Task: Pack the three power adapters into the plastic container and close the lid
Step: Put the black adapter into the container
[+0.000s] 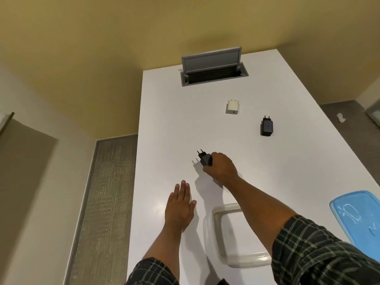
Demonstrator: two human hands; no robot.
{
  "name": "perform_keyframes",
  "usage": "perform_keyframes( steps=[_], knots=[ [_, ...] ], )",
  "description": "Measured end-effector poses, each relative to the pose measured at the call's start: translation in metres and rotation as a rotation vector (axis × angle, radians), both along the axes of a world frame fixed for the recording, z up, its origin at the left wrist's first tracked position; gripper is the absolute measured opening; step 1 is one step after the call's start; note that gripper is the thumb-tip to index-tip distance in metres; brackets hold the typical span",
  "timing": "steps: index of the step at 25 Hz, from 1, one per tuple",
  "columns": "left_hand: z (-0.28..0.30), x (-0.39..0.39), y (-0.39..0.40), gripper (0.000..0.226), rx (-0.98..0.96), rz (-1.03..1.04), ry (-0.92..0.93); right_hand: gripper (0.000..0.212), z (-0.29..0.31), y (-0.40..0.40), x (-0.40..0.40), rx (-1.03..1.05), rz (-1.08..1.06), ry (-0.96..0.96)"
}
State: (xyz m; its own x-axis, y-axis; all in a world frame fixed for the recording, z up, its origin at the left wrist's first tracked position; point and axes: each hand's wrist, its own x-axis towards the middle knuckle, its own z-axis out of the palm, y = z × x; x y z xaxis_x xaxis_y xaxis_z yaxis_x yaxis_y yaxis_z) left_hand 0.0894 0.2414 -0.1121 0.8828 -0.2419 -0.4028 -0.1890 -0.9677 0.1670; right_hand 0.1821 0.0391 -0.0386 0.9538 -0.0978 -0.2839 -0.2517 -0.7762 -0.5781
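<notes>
Now right hand gripping black adapter, seemingly lifted, left hand flat, empty

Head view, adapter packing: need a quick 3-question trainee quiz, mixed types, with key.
1. True or false: the right hand grips a black adapter with its prongs pointing away from the person.
2. How many adapters lie untouched on the table?
A. none
B. one
C. two
3. Fill in: the blue lid lies to the ____ of the clear container, not on it.

Key
1. True.
2. C: the white adapter and the second black adapter.
3. Right. The container is open with nothing visible inside; the left hand rests flat on the table, holding nothing.
</notes>
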Motion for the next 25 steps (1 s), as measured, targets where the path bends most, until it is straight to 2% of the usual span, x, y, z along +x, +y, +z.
perform_keyframes(
  steps=[4, 8, 10, 13, 15, 17, 21, 25],
  knots=[
    [0.015, -0.038, -0.002, 0.067, -0.019, 0.011, 0.077, 0.039, 0.021, -0.008, -0.046, 0.021, 0.002, -0.062],
    [0.038, -0.069, -0.006, 0.065, -0.153, 0.076, 0.131, 0.043, 0.035, -0.018, -0.086, 0.046, 0.08, -0.091],
    [0.049, -0.087, -0.01, 0.062, -0.211, 0.1, 0.061, 0.043, 0.041, -0.025, -0.105, 0.042, 0.12, -0.101],
    [0.06, -0.112, -0.014, 0.064, -0.271, 0.085, -0.144, 0.05, 0.045, -0.034, -0.128, 0.053, 0.154, -0.122],
    [0.066, -0.125, -0.014, 0.073, -0.319, 0.024, -0.249, 0.061, 0.045, -0.039, -0.142, 0.072, 0.195, -0.152],
    [0.069, -0.132, -0.016, 0.088, -0.339, -0.055, -0.276, 0.066, 0.045, -0.043, -0.156, 0.072, 0.255, -0.182],
    [0.08, -0.133, -0.027, 0.12, -0.285, -0.208, -0.2, 0.043, 0.043, -0.052, -0.178, 0.014, 0.419, -0.23],
    [0.083, -0.131, -0.033, 0.135, -0.176, -0.254, -0.125, 0.04, 0.034, -0.053, -0.196, -0.054, 0.477, -0.145]
  ],
)
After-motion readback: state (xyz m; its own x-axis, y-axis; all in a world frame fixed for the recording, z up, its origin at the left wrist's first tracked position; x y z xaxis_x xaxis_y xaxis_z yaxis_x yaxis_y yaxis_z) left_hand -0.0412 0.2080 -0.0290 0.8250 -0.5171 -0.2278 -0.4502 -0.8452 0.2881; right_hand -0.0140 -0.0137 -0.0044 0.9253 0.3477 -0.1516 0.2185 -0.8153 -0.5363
